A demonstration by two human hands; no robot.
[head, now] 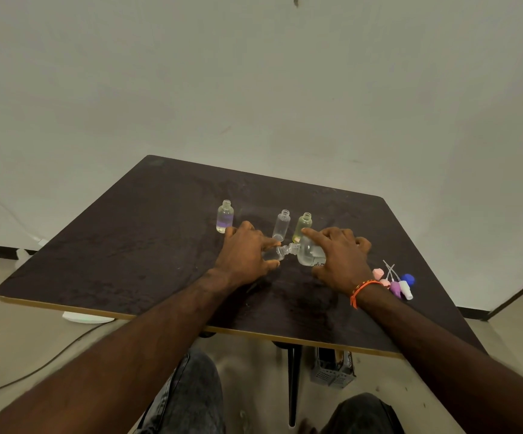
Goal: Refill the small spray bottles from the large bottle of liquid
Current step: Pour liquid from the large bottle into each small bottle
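Your left hand (247, 255) curls its fingers and thumb around a small clear bottle (275, 253), holding it tilted with its open neck pointing toward three o'clock. Your right hand (340, 261) wraps around the large bottle (308, 255), index finger stretched along its top, and tips it on its side so its mouth points toward nine o'clock. The two mouths meet or nearly meet between your hands; whether they touch cannot be told. Clear liquid pools in the lower part of the large bottle. How much is inside the small bottle you hold cannot be seen.

An orange bracelet (362, 291) circles your right wrist.

Beyond your hands, at twelve o'clock, three more small bottles stand upright and uncapped on the dark table (113, 245). The purple-tinted bottle (225, 216), at eleven o'clock from your left hand, holds liquid in its lower half. The clear bottle (282, 224) in the middle looks empty. Just beside it, the yellow-green bottle (302, 226) has a tinted fill through most of its body.

At four o'clock from your right hand lies a cluster of spray caps (394, 283), pink, purple, white and blue, their thin tubes sticking up.
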